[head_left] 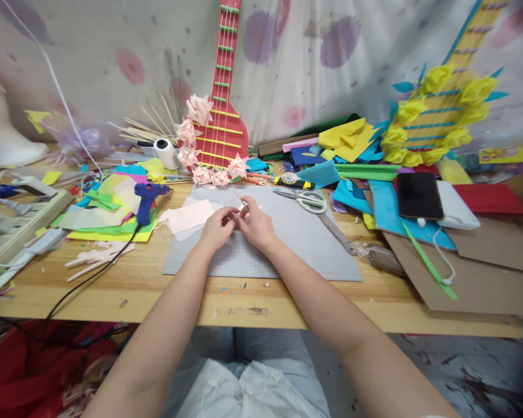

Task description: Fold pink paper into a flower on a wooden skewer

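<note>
Both my hands meet over the grey cutting mat (296,238) at the middle of the wooden table. My left hand (217,226) and my right hand (255,223) pinch a small pale pink paper piece (243,206) with a thin stick poking up from it. Fingers of both hands are closed on it. Pale pink paper sheets (187,217) lie just left of my hands on the mat's corner.
A blue glue gun (147,200) rests on coloured paper at left. Scissors (307,200) and a metal ruler (337,232) lie right of my hands. A red cardboard guitar (222,116) with pink paper flowers stands behind. A phone (419,195), cardboard (475,278) and a power strip (21,223) flank the table.
</note>
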The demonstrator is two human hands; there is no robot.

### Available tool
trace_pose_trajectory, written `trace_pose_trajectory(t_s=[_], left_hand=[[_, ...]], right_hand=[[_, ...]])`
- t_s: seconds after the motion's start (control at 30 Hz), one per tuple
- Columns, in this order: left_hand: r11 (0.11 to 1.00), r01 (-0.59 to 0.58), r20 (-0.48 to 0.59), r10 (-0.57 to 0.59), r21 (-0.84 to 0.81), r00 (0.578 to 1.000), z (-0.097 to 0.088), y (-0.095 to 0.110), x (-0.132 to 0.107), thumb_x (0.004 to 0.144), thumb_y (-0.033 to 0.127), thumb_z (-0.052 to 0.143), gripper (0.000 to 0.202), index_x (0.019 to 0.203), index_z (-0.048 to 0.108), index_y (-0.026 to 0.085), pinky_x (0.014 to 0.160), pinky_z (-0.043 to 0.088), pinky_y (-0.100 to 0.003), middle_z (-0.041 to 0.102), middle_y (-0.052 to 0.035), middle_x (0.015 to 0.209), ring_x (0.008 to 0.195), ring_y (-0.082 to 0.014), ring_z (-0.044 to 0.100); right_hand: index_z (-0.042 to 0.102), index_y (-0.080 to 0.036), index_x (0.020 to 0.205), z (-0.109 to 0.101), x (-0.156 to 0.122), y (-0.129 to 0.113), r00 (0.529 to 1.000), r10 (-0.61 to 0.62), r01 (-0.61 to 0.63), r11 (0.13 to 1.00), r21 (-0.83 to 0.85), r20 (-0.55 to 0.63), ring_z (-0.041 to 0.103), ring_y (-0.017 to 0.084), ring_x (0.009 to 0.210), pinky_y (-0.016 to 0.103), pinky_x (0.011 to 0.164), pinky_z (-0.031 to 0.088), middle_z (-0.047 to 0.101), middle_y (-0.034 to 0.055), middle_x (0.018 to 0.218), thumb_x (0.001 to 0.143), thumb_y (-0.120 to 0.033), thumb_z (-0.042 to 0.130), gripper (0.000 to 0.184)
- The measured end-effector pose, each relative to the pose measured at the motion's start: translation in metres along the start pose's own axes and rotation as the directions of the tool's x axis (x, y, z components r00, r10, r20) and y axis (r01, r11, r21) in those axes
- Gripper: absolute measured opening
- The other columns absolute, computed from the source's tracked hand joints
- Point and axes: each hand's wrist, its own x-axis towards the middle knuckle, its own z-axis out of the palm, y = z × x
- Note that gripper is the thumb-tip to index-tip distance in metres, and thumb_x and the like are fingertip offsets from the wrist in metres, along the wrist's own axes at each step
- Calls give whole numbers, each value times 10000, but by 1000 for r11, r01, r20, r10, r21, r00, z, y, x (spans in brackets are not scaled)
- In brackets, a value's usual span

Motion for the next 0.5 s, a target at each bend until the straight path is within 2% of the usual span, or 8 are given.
trace_pose_trajectory(t_s=[0.1,0.23,0.33,0.5], left_hand=[[992,-24,-27,27,125,999,-1,-2,0,705,187,466,222,873,612,191,621,407,-246,615,-29,821,682,-124,525],[983,-24,-18,28,183,999,-1,-3,0,746,209,446,214,891,602,199,619,408,-251,623,-24,859,703,-126,530],[976,-29,-14,33,216,999,-1,-3,0,758,220,452,205,895,603,203,621,408,-251,613,-18,849,680,-117,517],[955,-89,-47,106,283,993,-4,-1,1,759,295,498,184,859,620,199,602,397,-254,537,-18,779,638,-111,473]], right_hand=[[306,-221,1220,0,0,0,1000,-11,12,1000,10,-14,579,187,863,282,660,421,623,17,954,767,-223,442,473],[323,-218,1211,-1,1,0,1000,-1,2,1000,27,-23,581,183,866,280,673,423,627,17,945,773,-231,448,456],[326,-218,1204,0,1,2,999,18,-17,999,47,-34,589,176,826,277,665,423,632,10,914,778,-239,451,445],[320,-209,1205,1,2,4,998,30,-27,998,60,-50,592,178,819,278,657,423,633,15,910,782,-258,459,448]])
